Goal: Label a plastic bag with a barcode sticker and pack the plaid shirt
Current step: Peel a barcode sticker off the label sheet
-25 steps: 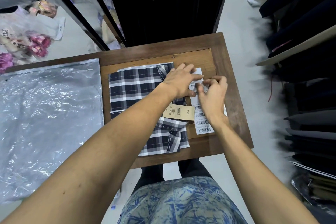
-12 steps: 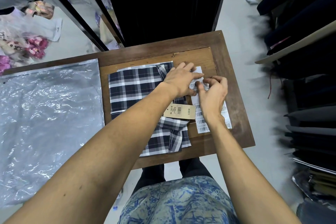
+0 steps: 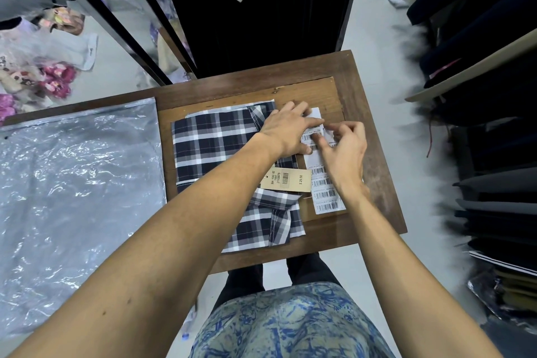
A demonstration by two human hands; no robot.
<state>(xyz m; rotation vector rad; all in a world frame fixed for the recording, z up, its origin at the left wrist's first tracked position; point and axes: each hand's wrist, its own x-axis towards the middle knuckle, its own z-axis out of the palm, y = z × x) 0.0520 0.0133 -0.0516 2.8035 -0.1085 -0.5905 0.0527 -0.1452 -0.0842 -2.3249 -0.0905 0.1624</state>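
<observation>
A folded navy-and-white plaid shirt (image 3: 215, 148) lies on the wooden table (image 3: 374, 160) with a tan price tag (image 3: 286, 180) on it. A white sheet of barcode stickers (image 3: 327, 197) lies just right of the shirt. My left hand (image 3: 286, 131) presses flat on the sheet's top end with straight fingers. My right hand (image 3: 344, 151) is over the sheet, and its thumb and forefinger pinch the edge of one barcode sticker (image 3: 329, 134) near the top. A clear plastic bag (image 3: 75, 197) lies flat at the left, apart from both hands.
Black rack bars (image 3: 122, 23) and hanging dark clothes stand behind the table. Shelves of folded dark garments (image 3: 479, 81) line the right side. Packed goods in bags (image 3: 43, 75) lie on the floor at the far left. The table's near edge is at my waist.
My right hand's fingers have opened a little and lifted at the top of the sticker sheet, raising a sticker's edge. My left hand stays pressed on the sheet.
</observation>
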